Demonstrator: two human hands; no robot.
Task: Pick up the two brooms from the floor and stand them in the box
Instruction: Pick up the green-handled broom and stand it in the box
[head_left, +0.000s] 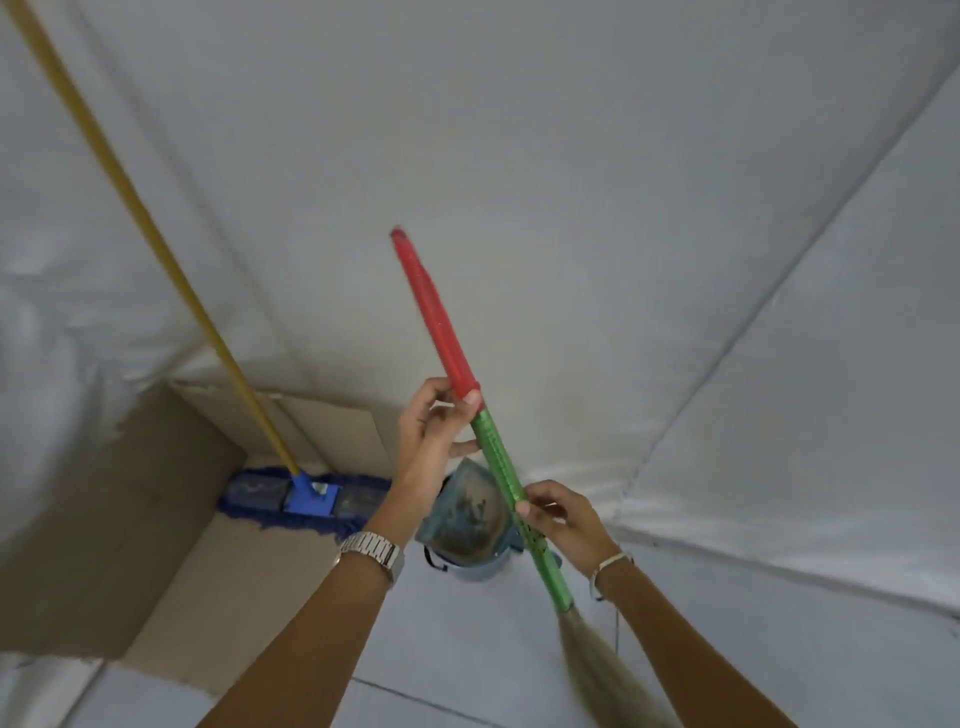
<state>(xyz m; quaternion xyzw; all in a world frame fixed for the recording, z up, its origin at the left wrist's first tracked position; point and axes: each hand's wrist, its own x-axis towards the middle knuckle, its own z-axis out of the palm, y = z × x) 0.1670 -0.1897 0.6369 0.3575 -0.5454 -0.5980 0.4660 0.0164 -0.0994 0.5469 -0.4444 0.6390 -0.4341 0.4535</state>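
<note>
I hold a grass broom (493, 452) with a red and green handle nearly upright in front of me, its pale bristles pointing down at the lower right. My left hand (436, 431) grips it where red meets green. My right hand (558, 514) grips the green part lower down. A second tool, a blue flat mop broom (306, 499) with a long yellow handle, stands inside the open cardboard box (130, 519) at the left, its handle leaning up to the top left corner.
A blue bucket (467, 519) with a dirty lid stands on the floor just right of the box, behind my hands. White sheeting covers the walls behind. Pale floor tiles lie below my arms.
</note>
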